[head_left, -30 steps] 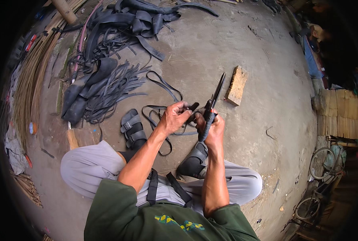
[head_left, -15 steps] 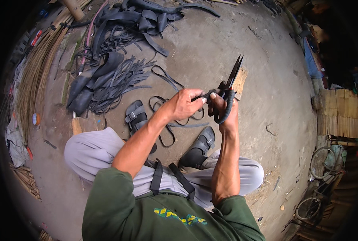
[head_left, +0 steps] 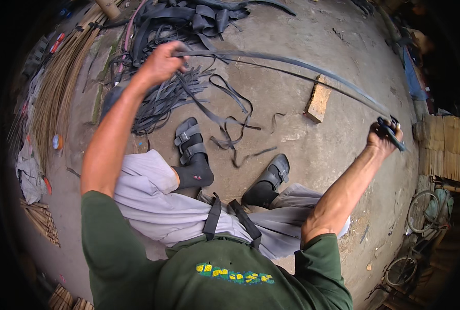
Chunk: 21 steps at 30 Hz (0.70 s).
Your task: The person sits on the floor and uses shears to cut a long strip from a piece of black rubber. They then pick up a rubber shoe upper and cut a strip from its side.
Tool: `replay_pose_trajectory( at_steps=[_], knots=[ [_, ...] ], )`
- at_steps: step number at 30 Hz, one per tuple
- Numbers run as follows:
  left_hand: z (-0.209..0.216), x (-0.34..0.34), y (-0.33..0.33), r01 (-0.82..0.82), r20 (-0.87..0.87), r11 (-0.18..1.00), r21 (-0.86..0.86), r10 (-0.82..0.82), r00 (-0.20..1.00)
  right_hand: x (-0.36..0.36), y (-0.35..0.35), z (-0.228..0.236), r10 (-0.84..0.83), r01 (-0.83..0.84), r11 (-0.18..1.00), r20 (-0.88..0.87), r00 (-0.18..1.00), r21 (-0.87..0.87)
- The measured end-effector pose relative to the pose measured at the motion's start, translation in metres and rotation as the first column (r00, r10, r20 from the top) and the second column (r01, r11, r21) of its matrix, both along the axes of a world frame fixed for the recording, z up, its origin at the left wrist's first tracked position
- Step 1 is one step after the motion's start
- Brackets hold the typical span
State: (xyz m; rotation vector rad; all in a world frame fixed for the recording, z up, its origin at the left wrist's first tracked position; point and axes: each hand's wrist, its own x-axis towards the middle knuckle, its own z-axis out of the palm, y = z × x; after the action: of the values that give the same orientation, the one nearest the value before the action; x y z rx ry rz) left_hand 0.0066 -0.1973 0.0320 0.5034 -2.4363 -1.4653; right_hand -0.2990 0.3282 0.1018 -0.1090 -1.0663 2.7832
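Note:
A long dark rubber strip [head_left: 297, 63] is stretched across in front of me between my two hands. My left hand [head_left: 163, 63], closed, grips its left end near the pile, slightly blurred. On the far right my right hand [head_left: 382, 138] is closed around the dark wrapped handles of the scissors [head_left: 391, 133], and the strip's other end runs to it. The scissor blades cannot be made out. A second, thinner dark strand [head_left: 281, 70] runs just below the strip. Loose rubber strips [head_left: 232, 121] lie curled on the ground between my hands and my sandals.
Cut rubber strips [head_left: 163, 106] and wide rubber sheets [head_left: 188, 20] are heaped at the far left. A brick-like block [head_left: 319, 101] lies on the concrete floor. Long thin sticks [head_left: 59, 88] lie along the left; bicycle wheels [head_left: 423, 211] stand at right.
My hands, close together before, have spread wide apart, left hand to the upper left and right hand to the right. The strip is now drawn out between them, and the scissors moved right.

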Motion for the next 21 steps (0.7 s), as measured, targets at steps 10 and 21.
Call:
replay_pose_trajectory(
  at_steps=[10,21],
  knots=[
    [0.021,0.144,-0.1,-0.386,-0.123,0.922,0.02,0.385,0.915,-0.075,0.071,-0.045,-0.287,0.288,0.957,0.177,0.942,0.019],
    [0.047,0.459,-0.134,-0.617,-0.054,0.603,-0.506,0.692,0.72,-0.067,-0.016,-0.179,0.1,-0.141,0.98,0.266,0.959,0.139]
  ],
)
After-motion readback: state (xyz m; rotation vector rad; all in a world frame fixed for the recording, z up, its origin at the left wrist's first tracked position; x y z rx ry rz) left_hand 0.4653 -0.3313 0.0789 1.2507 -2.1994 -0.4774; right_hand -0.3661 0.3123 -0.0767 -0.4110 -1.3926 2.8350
